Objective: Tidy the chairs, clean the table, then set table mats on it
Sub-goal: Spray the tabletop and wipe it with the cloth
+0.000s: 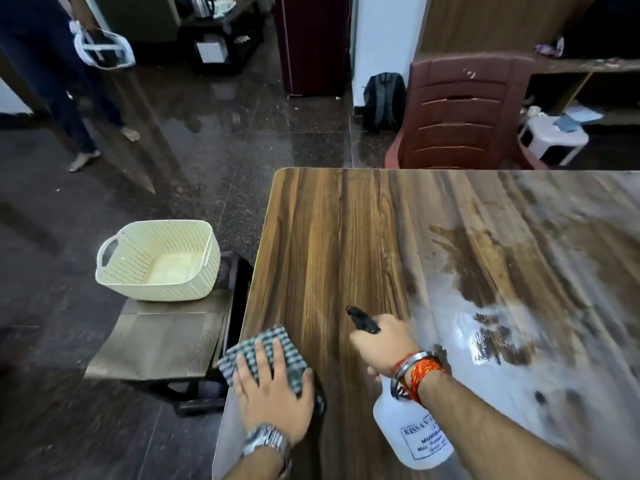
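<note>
- Cloth (273, 332): checked and folded, lying flat on the table (346, 237) close to its left edge, towards the near corner. It looks soft and limp; I judge it slides best under a flat palm, not a pinch.
- Left hand (273, 393): fingers straight and spread, pressing down on the cloth.
- Right hand (384, 348): fingers curled round the neck of the spray bottle (412, 434), which is tilted above the near edge with its nozzle pointing away.
- Bottle: translucent plastic, probably light and slick when wet; the neck is the sound grip.
- A wet film covers the right part of the table; the left part looks dry.
- Table mats (162, 337): flat on a low seat just beside the left edge, beside a basket (159, 261). Likely thin and flexible; lift them by an edge.
</note>
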Demonstrator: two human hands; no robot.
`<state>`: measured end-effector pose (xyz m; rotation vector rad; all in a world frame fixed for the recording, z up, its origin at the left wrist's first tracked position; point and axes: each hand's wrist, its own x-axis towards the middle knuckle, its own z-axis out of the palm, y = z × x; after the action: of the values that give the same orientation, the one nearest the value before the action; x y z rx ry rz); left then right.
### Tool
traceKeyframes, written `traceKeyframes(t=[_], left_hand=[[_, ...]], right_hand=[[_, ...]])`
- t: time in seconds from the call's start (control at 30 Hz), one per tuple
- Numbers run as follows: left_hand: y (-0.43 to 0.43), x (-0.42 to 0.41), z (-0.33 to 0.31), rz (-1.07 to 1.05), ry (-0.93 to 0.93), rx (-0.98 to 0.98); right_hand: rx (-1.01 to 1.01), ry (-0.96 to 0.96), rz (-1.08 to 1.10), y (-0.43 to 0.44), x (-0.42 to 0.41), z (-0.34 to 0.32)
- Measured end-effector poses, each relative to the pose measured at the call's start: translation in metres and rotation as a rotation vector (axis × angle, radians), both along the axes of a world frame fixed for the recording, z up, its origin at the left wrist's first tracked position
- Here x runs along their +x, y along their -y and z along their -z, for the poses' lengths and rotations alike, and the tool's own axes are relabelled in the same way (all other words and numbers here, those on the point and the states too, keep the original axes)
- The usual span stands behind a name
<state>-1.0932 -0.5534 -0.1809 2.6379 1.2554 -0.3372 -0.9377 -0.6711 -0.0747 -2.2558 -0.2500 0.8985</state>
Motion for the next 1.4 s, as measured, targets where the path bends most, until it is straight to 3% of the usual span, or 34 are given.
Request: traceKeyframes(t=[0.13, 0.3, 0.53, 0.77, 0.9, 1.0, 1.17, 1.4], left_hand=[[0.028, -0.048, 0.005, -0.129, 0.066, -0.013], [0.037, -0.050, 0.003, -0.152, 0.101, -0.037], [0.035, 0.031, -0.002, 0.151, 0.071, 0.005], [0.039, 0.058, 0.002, 0.180, 0.087, -0.014], [0.027, 0.057, -0.005, 0.144, 0.133, -0.128], [0.030, 0.060, -0.004, 0.145, 0.103, -0.062], [0.066, 0.070, 0.002, 0.282, 0.087, 0.016], [0.174, 0.093, -0.004, 0.566, 0.137, -0.118]], right_hand=[[-0.030, 0.044, -0.105, 0.017, -0.030, 0.008], [0.022, 0.055, -0.077, 0.030, -0.049, 0.017], [0.028, 0.101, 0.019, 0.037, -0.038, 0.011], [0.013, 0.118, 0.140, 0.048, -0.027, 0.010], [-0.021, 0.106, 0.133, 0.052, -0.035, 0.013], [-0.078, 0.110, 0.154, 0.060, -0.039, 0.012], [-0.053, 0.105, 0.236, 0.093, -0.038, 0.012], [-0.133, 0.103, 0.355, 0.144, -0.003, -0.001]])
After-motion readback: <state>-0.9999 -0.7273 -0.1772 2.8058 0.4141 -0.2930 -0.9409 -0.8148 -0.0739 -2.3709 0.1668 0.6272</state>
